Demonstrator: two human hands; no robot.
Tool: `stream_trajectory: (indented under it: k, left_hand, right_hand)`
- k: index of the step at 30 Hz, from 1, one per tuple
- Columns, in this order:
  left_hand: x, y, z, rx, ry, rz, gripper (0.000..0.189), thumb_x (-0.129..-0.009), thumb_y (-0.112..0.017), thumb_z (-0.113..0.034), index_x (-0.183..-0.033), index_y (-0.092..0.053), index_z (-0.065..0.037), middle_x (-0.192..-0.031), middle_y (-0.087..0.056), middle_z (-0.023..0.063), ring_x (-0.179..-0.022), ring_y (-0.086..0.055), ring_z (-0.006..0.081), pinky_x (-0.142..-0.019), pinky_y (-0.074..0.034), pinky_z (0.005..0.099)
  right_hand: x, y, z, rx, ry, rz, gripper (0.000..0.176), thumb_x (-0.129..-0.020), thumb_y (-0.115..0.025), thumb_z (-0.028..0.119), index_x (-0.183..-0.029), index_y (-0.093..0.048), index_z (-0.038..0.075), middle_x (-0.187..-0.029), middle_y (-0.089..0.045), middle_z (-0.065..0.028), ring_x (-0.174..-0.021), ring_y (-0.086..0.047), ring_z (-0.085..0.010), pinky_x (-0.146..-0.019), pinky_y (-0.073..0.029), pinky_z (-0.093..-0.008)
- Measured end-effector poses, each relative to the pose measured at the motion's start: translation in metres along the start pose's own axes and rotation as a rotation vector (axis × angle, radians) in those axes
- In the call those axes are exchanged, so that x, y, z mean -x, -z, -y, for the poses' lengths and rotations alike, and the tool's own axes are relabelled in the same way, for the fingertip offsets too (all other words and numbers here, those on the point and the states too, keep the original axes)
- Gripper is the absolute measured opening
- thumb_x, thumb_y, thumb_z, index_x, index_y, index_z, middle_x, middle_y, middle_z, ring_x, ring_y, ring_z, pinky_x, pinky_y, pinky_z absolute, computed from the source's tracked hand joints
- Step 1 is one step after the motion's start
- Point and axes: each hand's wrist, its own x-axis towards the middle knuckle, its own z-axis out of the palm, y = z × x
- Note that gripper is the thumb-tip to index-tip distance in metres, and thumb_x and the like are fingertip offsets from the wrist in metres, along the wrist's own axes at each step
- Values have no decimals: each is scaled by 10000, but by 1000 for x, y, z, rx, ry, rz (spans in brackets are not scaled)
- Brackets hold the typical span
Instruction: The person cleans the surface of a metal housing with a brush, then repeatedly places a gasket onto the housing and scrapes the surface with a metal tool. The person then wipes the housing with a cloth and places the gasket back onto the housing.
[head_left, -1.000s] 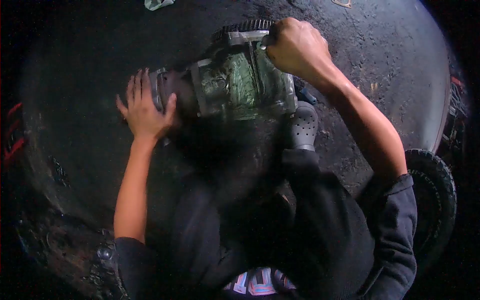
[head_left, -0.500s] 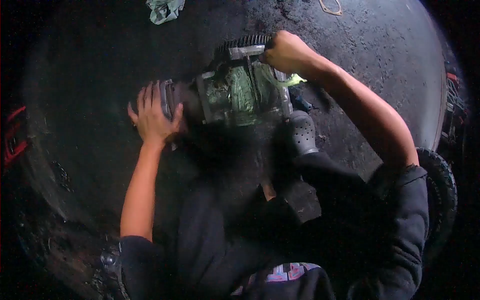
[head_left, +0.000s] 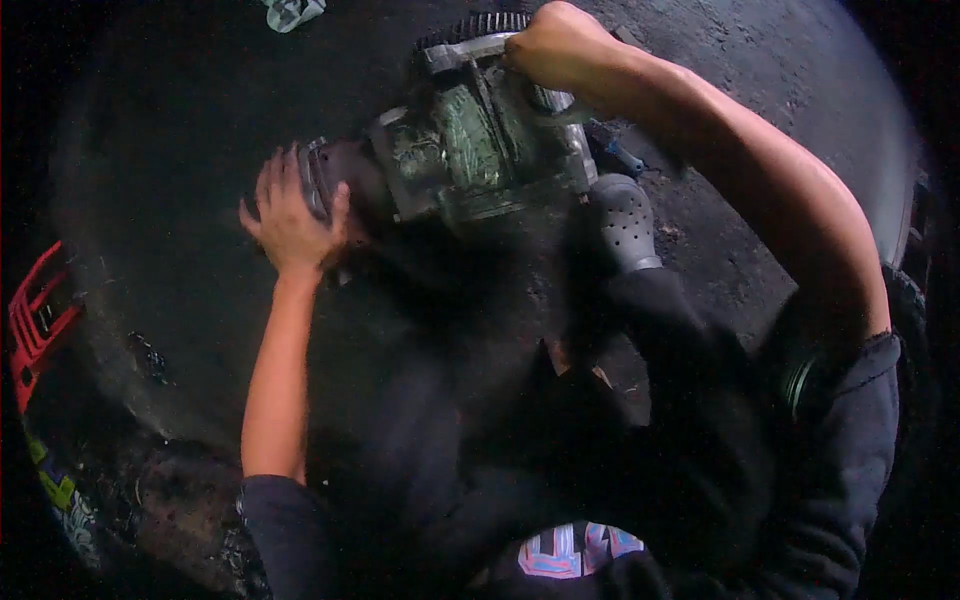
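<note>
A metal engine (head_left: 470, 140) with greenish-lit, greasy surfaces lies on the dark floor in front of me. A toothed gear wheel (head_left: 480, 24) shows along its far edge. My left hand (head_left: 298, 215) grips the dark left end of the engine, with its fingers spread over the end and its thumb on the near side. My right hand (head_left: 560, 48) is closed in a fist at the far right corner of the engine, beside the gear wheel. Its fingertips are turned away, so whatever it holds is hidden.
A grey perforated clog (head_left: 624, 222) on my foot stands close to the engine's right side. Beyond it lies a blue-handled item (head_left: 625, 158). A crumpled pale cloth or bag (head_left: 292, 12) is at the far edge. Red slatted plastic (head_left: 42, 320) stands at the left.
The engine and both hands appear farther up and left in view. The yellow-green strip beside my right hand no longer shows. My left hand keeps its place on the engine's end.
</note>
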Motion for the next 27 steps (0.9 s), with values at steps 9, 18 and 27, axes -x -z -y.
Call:
stream_trajectory:
  k: [9,18,27]
  left_hand:
    - [-3,1,-2,-19,30,10,716,-791,-535,-540,-1358,-405,-122,-1385,-418,106,-1281,-374,289,-1005,-195,628]
    - [-5,1,1,-24,19,73,720,-760,-548,-531,-1344,-423,-127,-1381,-418,110,-1281,-372,288,-996,-209,632]
    - [-3,4,3,-53,-20,120,681,-805,-510,-509,-1351,-404,-116,-1415,-362,135,-1300,-321,341,-984,-208,644]
  right_hand:
    - [36,14,22,-189,-118,-160,261,-758,-603,198,-849,-676,-35,-921,-637,-270,-920,-625,-397,-784,-503,-460]
    - [20,15,10,103,322,-172,264,-772,-608,264,-863,-671,25,-840,-649,-208,-827,-633,-372,-733,-508,-451]
    - [15,20,2,8,519,-137,236,-719,-608,203,-859,-664,21,-844,-646,-210,-836,-627,-385,-737,-515,-453]
